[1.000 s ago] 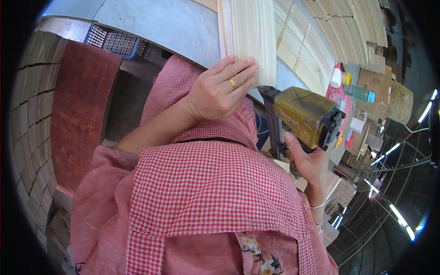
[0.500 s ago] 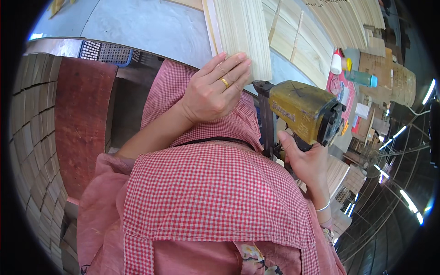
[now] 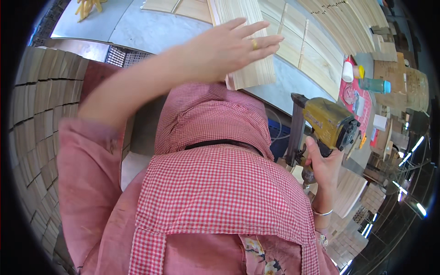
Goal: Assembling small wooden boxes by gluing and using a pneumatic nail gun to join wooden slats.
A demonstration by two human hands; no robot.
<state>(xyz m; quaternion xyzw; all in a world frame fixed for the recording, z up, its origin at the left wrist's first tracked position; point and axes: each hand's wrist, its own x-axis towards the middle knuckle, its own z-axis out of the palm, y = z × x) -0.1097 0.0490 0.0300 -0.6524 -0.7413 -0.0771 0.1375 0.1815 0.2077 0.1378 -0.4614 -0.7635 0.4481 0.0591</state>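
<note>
A pale wooden piece made of long boards lies on the grey-white worktable, its near end at the table edge in front of me. Stretched across it is my left hand, fingers spread and a ring on one of them; it holds nothing, and I cannot tell whether it touches the wood. My right hand grips the handle of a worn yellow and black nail gun. The tool stands upright to the right of the wooden piece, its nose apart from it.
More slatted wooden panels lie on the worktable. Stacked wood blocks rise at the left, near a dark red board. Yellow gloves lie far left. A teal bottle and cardboard boxes stand at the right.
My left hand has left the near end of the wooden piece and swung farther over it, fingers spreading. The nail gun has moved right, away from that end.
</note>
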